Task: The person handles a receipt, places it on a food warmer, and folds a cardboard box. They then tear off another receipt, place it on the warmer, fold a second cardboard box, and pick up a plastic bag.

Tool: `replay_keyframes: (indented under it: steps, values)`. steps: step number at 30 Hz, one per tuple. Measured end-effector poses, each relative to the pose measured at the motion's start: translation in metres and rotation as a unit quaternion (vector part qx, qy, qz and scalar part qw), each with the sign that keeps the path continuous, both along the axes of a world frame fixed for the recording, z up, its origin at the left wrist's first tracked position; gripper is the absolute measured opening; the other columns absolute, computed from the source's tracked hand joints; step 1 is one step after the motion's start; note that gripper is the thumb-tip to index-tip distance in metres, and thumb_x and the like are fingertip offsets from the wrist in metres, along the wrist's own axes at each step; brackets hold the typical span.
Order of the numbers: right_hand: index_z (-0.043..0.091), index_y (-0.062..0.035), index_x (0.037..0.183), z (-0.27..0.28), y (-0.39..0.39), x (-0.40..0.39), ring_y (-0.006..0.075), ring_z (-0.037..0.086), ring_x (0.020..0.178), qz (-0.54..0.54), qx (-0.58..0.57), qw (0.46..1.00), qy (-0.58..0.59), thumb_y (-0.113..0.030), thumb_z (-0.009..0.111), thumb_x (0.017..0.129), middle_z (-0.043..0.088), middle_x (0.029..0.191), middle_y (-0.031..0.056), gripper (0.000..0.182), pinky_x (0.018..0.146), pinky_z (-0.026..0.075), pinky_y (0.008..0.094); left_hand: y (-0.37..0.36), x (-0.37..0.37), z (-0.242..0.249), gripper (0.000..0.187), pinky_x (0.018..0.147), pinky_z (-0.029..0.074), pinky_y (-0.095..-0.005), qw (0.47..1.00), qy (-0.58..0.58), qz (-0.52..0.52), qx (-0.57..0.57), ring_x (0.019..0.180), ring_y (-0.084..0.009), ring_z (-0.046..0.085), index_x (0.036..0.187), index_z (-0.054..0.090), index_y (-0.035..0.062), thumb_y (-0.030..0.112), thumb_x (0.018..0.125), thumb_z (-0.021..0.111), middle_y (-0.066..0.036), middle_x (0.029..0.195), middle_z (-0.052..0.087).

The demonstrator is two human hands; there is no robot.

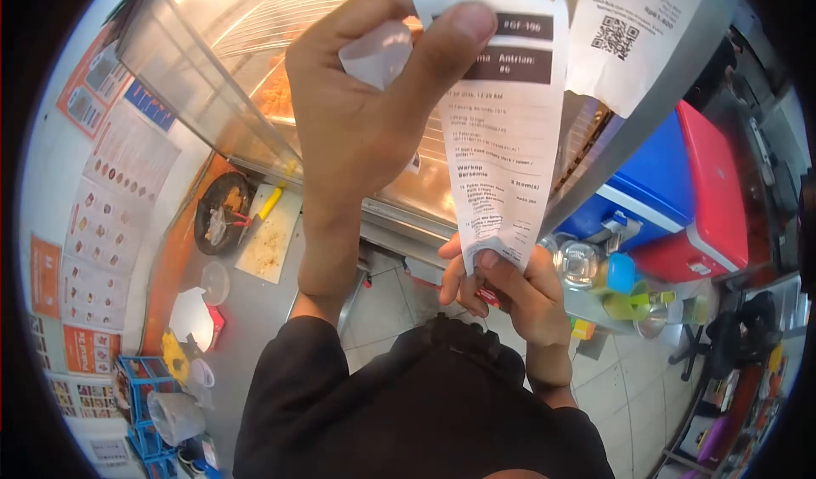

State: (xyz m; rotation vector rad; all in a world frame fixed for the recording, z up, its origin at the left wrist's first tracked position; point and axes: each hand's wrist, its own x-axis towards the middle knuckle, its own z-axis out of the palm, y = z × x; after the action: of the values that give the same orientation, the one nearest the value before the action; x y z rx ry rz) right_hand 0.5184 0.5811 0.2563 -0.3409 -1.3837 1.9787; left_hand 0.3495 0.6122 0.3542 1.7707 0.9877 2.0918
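A long white printed receipt (pixel 510 147) hangs upright in front of me, with dark bars near its top. My left hand (pixel 365 122) is raised and pinches its top edge between thumb and fingers, with a crumpled white fold behind the thumb. Lower down, my right hand (pixel 506 288) grips the bottom end of the same receipt and pulls it straight. Behind the paper stands a lit glass display case (pixel 246 79) with fried food inside.
A second receipt with a QR code (pixel 637 20) hangs on the case at the top right. A blue and red cooler box (pixel 680 190) stands to the right, with glass jars (pixel 580 262) below it. A cutting board (pixel 270 239) and a dark pan (pixel 221 214) lie at left. Menu posters (pixel 110 190) cover the wall.
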Motion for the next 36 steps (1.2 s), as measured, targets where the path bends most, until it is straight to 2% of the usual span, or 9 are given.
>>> replay_keyframes:
  steps: [2,7,10,12,20,22,24,25,36]
  values:
    - [0.056,0.0045,0.111,0.005,0.004,-0.002,0.0083,0.044,0.057,0.009,0.034,0.999,-0.032,-0.024,0.039,0.102,0.054,0.070,0.0063,0.034,0.056,0.037,0.0229,0.000,-0.005,0.007,0.029,0.046,0.026,-0.0169,0.994,0.015,0.106,0.012,0.049,-0.0006,0.039,0.084,0.068,0.0031,0.031,0.081,0.073,0.005,0.059,0.052]
    - [0.057,-0.0002,0.096,0.026,0.013,-0.013,0.0069,0.045,0.061,-0.023,0.061,0.996,-0.068,-0.031,0.037,0.103,0.049,0.065,0.0013,0.037,0.057,0.038,0.0225,0.009,-0.022,0.026,0.022,0.060,0.043,-0.0181,0.967,0.124,0.115,0.193,0.068,-0.0060,0.056,0.099,0.066,-0.0052,0.005,0.081,0.073,-0.003,0.078,0.065]
    - [0.056,-0.0003,0.097,0.036,0.032,-0.027,0.0074,0.045,0.060,-0.068,0.167,0.982,-0.051,-0.028,0.036,0.104,0.049,0.065,0.0008,0.035,0.057,0.038,0.0228,0.023,-0.018,0.052,0.011,0.054,0.036,-0.0180,0.947,0.087,0.102,0.294,0.060,-0.0032,0.049,0.086,0.069,-0.0005,0.008,0.081,0.074,0.001,0.069,0.061]
    - [0.055,-0.0005,0.097,0.057,0.052,-0.041,0.0070,0.045,0.058,-0.087,0.188,0.978,-0.012,-0.027,0.038,0.103,0.049,0.065,0.0008,0.032,0.055,0.038,0.0222,0.039,-0.019,0.079,0.012,0.055,0.036,-0.0202,0.910,0.145,0.208,0.327,0.061,-0.0062,0.051,0.085,0.067,-0.0015,0.007,0.080,0.074,-0.001,0.070,0.062]
    - [0.055,-0.0001,0.095,0.075,0.080,-0.056,0.0051,0.043,0.052,-0.137,0.120,0.981,0.061,-0.028,0.040,0.102,0.049,0.061,0.0006,0.033,0.047,0.035,0.0211,0.048,-0.014,0.088,0.027,0.071,0.047,-0.0299,0.828,0.195,0.353,0.389,0.084,-0.0195,0.060,0.100,0.064,0.0003,0.007,0.076,0.075,-0.009,0.092,0.064]
    - [0.056,0.0002,0.096,0.077,0.083,-0.054,0.0051,0.043,0.051,-0.138,0.112,0.982,0.056,-0.028,0.040,0.103,0.049,0.060,0.0007,0.033,0.046,0.035,0.0212,0.041,-0.007,0.086,0.026,0.073,0.048,-0.0312,0.855,0.193,0.332,0.348,0.088,-0.0207,0.061,0.103,0.065,0.0021,0.006,0.078,0.072,-0.011,0.095,0.063]
    - [0.056,0.0010,0.096,0.077,0.081,-0.052,0.0051,0.042,0.049,-0.116,0.105,0.987,0.045,-0.026,0.039,0.103,0.049,0.059,0.0007,0.033,0.046,0.034,0.0210,0.036,-0.006,0.092,0.029,0.064,0.042,-0.0196,0.823,0.297,0.351,0.334,0.086,-0.0100,0.059,0.113,0.064,0.0022,0.000,0.085,0.064,-0.009,0.110,0.064]
    - [0.056,0.0010,0.096,0.075,0.081,-0.054,0.0051,0.042,0.049,-0.116,0.101,0.987,0.045,-0.026,0.039,0.103,0.049,0.059,0.0007,0.033,0.046,0.034,0.0210,0.038,-0.003,0.095,0.032,0.078,0.049,-0.0337,0.833,0.313,0.312,0.333,0.093,-0.0277,0.063,0.115,0.064,0.0057,0.001,0.083,0.060,-0.014,0.106,0.061]
    - [0.056,0.0021,0.100,0.073,0.079,-0.054,0.0036,0.039,0.053,-0.056,0.180,0.978,0.091,-0.030,0.040,0.103,0.048,0.061,0.0003,0.036,0.047,0.030,0.0201,0.042,0.000,0.112,0.029,0.073,0.048,-0.0361,0.819,0.394,0.297,0.293,0.083,-0.0309,0.061,0.110,0.063,0.0031,-0.001,0.085,0.052,-0.014,0.099,0.060]
